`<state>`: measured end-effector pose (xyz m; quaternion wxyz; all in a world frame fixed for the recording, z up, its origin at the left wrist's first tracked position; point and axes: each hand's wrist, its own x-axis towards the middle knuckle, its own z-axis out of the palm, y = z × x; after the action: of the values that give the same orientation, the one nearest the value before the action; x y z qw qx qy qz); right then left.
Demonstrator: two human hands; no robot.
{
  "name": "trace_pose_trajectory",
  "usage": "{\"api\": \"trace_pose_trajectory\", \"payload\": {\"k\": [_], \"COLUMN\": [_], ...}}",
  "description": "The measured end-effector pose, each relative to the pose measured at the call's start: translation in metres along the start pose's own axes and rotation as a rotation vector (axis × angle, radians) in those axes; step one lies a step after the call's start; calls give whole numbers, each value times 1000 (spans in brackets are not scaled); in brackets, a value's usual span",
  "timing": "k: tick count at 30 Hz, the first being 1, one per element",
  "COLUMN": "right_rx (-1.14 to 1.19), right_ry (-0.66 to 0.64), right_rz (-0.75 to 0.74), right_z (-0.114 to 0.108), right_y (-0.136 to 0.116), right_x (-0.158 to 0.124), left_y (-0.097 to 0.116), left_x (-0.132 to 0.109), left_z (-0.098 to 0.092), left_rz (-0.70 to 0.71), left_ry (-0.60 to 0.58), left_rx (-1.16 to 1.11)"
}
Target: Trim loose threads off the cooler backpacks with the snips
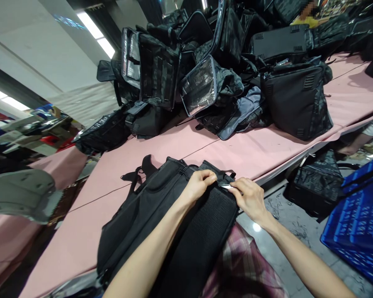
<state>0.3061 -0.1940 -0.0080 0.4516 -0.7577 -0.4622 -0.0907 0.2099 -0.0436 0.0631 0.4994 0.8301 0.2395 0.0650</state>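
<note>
A black backpack (149,198) lies on the pink-covered table, its mesh-padded panel (217,207) facing up towards me. At the far end of that panel my left hand (200,184) is closed, thumb and fingers pinching the bag's edge. Just to the right, my right hand (248,196) is closed too. A small silvery-white piece (225,186) sticks out from its fingertips against the bag's seam; its kind is too small to tell. Loose black straps (139,174) lie beyond the bag's left side.
Behind the backpack, a heap of dark camouflage bags (224,49) covers the far part of the pink table (90,215). A blue plastic crate (360,223) and another dark bag (317,182) stand on the floor at right. A grey-green chair back (21,192) is at left.
</note>
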Motion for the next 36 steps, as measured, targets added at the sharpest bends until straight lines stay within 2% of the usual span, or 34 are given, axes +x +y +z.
{"api": "trace_pose_trajectory", "payload": {"k": [2, 3, 5, 7, 9, 12, 17, 23, 33, 36], "right_rx": [200, 257, 289, 278, 273, 273, 273, 295, 278, 309], "right_ry": [32, 45, 36, -9, -46, -98, -170, -193, -190, -190], "right_rz": [211, 304, 421, 459, 463, 443, 424, 413, 378, 423], "right_z": [-5, -8, -13, -15, -16, -14, -13, -8, -8, -7], "right_y": [14, 21, 32, 38, 38, 31, 19, 16, 14, 16], "right_x": [-4, -7, -16, -26, -34, -38, -31, -25, -20, -20], "left_y": [5, 7, 12, 17, 22, 29, 30, 26, 24, 22], "left_x": [-3, -3, -3, 0, 3, 7, 11, 12, 13, 13], "left_z": [-2, -1, 3, 9, 16, 23, 27, 28, 34, 35], "left_rz": [51, 88, 172, 237, 268, 274, 298, 215, 273, 289], "left_ry": [-158, -198, -164, -101, -118, -160, -200, -134, -134, -123], "left_rx": [36, 107, 364, 683, 919, 1073, 1071, 973, 1016, 987]}}
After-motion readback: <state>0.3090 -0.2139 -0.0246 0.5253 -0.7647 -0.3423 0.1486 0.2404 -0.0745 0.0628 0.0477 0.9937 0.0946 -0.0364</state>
